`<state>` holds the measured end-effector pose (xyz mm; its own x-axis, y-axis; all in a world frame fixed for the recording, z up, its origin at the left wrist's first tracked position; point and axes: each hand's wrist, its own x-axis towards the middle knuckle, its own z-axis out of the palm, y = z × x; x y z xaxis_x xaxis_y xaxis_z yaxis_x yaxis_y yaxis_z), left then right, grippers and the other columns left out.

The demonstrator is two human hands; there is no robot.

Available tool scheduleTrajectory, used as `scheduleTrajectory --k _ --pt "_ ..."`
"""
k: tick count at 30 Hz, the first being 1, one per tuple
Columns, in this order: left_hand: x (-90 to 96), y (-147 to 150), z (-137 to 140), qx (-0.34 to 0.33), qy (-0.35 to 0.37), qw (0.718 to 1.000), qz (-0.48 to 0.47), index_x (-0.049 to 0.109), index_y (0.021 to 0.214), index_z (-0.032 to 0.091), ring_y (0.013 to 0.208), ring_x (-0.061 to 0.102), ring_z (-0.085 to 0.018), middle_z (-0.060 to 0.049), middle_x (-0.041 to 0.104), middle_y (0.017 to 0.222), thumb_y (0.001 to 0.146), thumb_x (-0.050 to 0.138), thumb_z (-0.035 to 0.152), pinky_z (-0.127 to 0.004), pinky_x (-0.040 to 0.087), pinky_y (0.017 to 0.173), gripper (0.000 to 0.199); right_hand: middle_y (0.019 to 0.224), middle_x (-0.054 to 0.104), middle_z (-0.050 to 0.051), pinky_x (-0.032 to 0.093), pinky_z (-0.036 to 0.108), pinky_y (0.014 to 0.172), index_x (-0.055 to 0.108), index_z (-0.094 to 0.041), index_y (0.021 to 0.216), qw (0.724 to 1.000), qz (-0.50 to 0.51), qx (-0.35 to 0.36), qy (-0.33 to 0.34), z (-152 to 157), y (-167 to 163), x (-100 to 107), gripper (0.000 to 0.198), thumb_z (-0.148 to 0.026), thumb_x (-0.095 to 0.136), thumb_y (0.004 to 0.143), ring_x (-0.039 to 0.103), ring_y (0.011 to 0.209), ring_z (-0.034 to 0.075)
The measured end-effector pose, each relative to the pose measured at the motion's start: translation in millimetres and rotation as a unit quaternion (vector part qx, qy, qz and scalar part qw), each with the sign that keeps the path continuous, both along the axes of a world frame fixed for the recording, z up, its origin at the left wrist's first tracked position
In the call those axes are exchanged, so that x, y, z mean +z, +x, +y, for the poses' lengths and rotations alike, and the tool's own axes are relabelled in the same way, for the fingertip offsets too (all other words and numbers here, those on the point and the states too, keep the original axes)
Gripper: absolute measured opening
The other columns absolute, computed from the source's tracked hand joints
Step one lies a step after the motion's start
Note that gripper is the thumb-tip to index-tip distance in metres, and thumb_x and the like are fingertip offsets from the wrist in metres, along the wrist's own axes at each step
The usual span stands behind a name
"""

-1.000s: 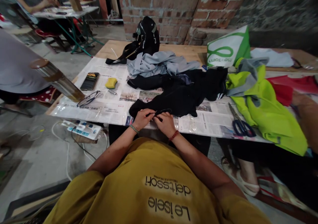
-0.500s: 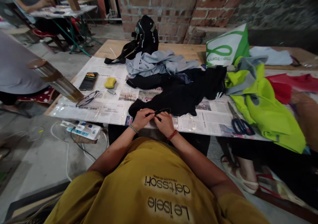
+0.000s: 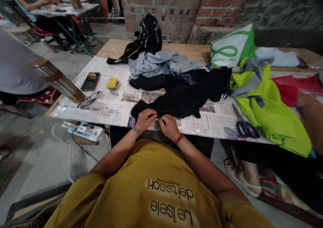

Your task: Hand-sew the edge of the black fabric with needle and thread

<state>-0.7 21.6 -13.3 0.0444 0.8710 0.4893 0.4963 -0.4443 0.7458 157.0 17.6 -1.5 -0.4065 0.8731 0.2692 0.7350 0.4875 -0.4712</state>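
Observation:
A black garment (image 3: 181,98) lies spread in front of me, its near edge at the front of the table. My left hand (image 3: 145,120) pinches that edge between thumb and fingers. Close beside it, my right hand (image 3: 169,126) is closed, its fingertips almost meeting the left ones. Whatever the right fingers hold is too small to make out. A thin loop of thread (image 3: 170,110) shows over the black cloth just beyond the right hand.
Scissors (image 3: 244,125) lie right of my hands, beside a neon-yellow garment (image 3: 277,111). To the left are glasses (image 3: 89,99), a phone (image 3: 90,81), a yellow sponge (image 3: 112,83) and a tall bottle (image 3: 57,79). Grey cloth (image 3: 165,63) and a black bag (image 3: 148,34) lie behind.
My right hand has shifted slightly right and down, opening a small gap from the left fingertips. The left hand stays at the garment's edge.

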Motion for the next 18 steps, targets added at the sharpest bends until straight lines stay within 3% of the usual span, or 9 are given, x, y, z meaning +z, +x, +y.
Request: scheduleTrajectory --k 7,13,18 --pt "0.6 -1 1 0.018 -0.036 0.998 0.042 0.067 0.081 0.017 0.075 0.063 -0.014 -0.003 0.069 0.079 0.077 0.062 0.019 -0.027 0.048 0.071 0.006 0.070 0.060 0.003 0.034 0.028 0.067 0.054 -0.019 0.065 0.996 0.085 -0.017 -0.039 1 9 7 0.019 -0.021 0.045 0.082 0.053 0.070 0.015" --pt "4.2 0 1 0.017 -0.064 0.997 0.051 0.067 0.079 0.017 0.073 0.062 -0.014 -0.001 0.069 0.077 0.076 0.062 0.019 -0.025 0.046 0.070 0.006 0.074 0.062 0.004 0.042 0.026 0.067 0.060 -0.019 0.073 0.975 0.217 -0.045 -0.013 15 1 9 0.016 -0.024 0.047 0.080 0.056 0.071 0.015" --pt "6.1 0 1 0.011 -0.084 0.996 0.030 0.067 0.081 0.017 0.070 0.061 -0.012 -0.001 0.069 0.077 0.078 0.058 0.019 -0.023 0.045 0.067 0.010 0.074 0.063 0.001 0.045 0.025 0.061 0.061 -0.020 0.075 0.940 0.321 -0.054 -0.103 23 -13 0 0.012 -0.028 0.053 0.076 0.057 0.062 0.013"
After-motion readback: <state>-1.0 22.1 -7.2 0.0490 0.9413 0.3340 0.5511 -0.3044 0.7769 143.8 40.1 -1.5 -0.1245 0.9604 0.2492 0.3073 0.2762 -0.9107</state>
